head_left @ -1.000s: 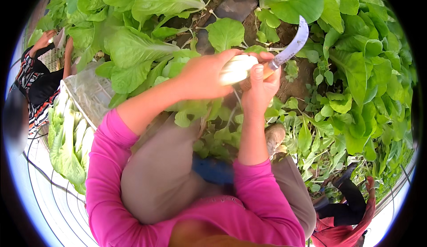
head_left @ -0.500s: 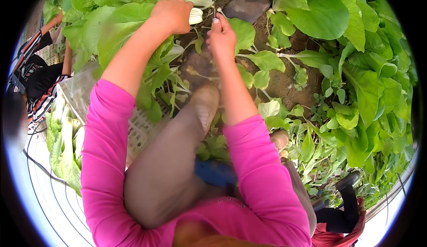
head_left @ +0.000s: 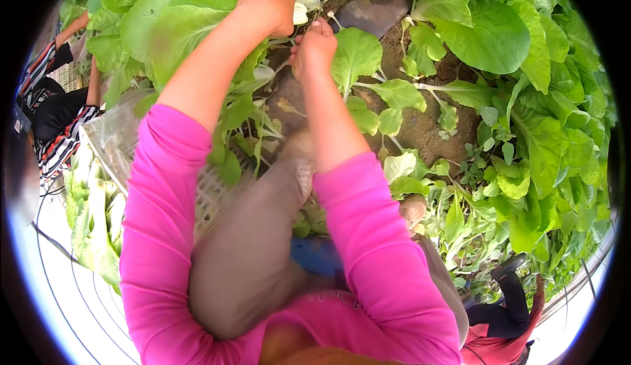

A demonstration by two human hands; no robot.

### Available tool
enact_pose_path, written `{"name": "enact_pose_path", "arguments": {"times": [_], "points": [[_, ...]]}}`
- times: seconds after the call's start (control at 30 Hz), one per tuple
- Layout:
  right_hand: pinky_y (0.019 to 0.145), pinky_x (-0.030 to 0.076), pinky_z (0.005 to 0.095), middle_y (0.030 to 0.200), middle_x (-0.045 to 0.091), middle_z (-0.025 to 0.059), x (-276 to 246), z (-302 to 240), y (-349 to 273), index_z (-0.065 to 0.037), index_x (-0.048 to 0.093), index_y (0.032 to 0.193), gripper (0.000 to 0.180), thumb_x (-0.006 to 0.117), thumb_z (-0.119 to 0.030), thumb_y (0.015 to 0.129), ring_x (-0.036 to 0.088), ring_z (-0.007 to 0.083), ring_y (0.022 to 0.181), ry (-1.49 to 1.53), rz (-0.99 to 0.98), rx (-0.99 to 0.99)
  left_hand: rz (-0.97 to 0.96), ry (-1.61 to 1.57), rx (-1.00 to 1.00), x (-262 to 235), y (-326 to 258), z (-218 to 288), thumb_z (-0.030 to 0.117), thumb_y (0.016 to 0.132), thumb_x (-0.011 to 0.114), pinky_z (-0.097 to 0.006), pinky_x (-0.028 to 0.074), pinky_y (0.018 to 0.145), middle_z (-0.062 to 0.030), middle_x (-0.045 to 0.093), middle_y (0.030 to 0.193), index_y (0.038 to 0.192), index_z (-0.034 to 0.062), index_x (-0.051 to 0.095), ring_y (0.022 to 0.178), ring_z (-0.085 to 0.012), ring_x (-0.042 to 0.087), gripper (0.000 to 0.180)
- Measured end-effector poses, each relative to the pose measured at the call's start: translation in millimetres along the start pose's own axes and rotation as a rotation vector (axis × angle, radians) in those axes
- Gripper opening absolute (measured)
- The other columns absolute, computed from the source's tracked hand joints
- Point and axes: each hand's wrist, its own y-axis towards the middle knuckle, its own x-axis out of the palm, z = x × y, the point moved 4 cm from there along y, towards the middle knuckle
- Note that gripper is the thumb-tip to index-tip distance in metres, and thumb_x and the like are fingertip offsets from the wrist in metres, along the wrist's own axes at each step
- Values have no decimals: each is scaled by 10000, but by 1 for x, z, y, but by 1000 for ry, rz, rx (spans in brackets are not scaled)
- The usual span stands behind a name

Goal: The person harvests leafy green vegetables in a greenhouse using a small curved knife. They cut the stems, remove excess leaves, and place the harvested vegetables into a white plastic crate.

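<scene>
My left hand (head_left: 268, 8) is closed on a leafy green plant (head_left: 197, 20) at the top of the view, near its pale stalk base, with one finger pointing up along the stalks. The cut-looking white stalk end (head_left: 300, 14) shows beside that hand. Just right of it and lower, my right hand (head_left: 314, 49) is closed, its fingertips at the foot of the plant. The thin knife it grips is almost wholly hidden by the fingers now.
Dense leafy greens (head_left: 545, 128) grow to the right; small seedlings stand in brown soil (head_left: 447, 128) ahead. A pale plastic crate (head_left: 213, 191) lies by my left knee, with picked greens (head_left: 95, 214) beyond. Other people work at far left (head_left: 62, 118) and lower right (head_left: 509, 299).
My right hand has moved up and left to the plant's base, and the thin blade seen before is hidden. My left hand has shifted slightly up and right.
</scene>
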Motion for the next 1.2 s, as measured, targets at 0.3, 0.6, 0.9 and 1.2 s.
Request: {"name": "enact_pose_path", "arguments": {"times": [0.3,0.6,0.9,1.2], "points": [[370,333,280,686,482,47,-11,10,-2,-159,379,1357,410,390,-268,962,402,128,448,-134,-43,2,79,-95,-22,41,-11,2,123,645,612,-406,518,766,-167,436,1182,1023,5,555,870,-300,642,400],[369,331,275,658,486,40,-15,22,-15,-146,413,1334,393,393,-265,961,397,127,432,-160,-82,124,125,-143,-80,51,-14,-5,155,680,618,-385,508,753,-119,437,1253,1022,5,618,882,-271,649,373],[410,331,202,644,467,-17,-80,24,-65,-44,517,1169,316,471,-269,952,397,45,480,-142,57,-409,580,-246,214,22,-67,-13,60,651,620,-415,501,734,-101,417,1316,1057,55,579,816,-306,636,408],[650,442,195,1088,556,90,-156,-103,-215,-6,501,1122,384,692,-114,808,539,102,810,85,227,-1013,757,-751,677,-50,-188,20,92,617,709,-372,485,832,-35,417,1299,1060,105,595,973,-291,581,458]]}}
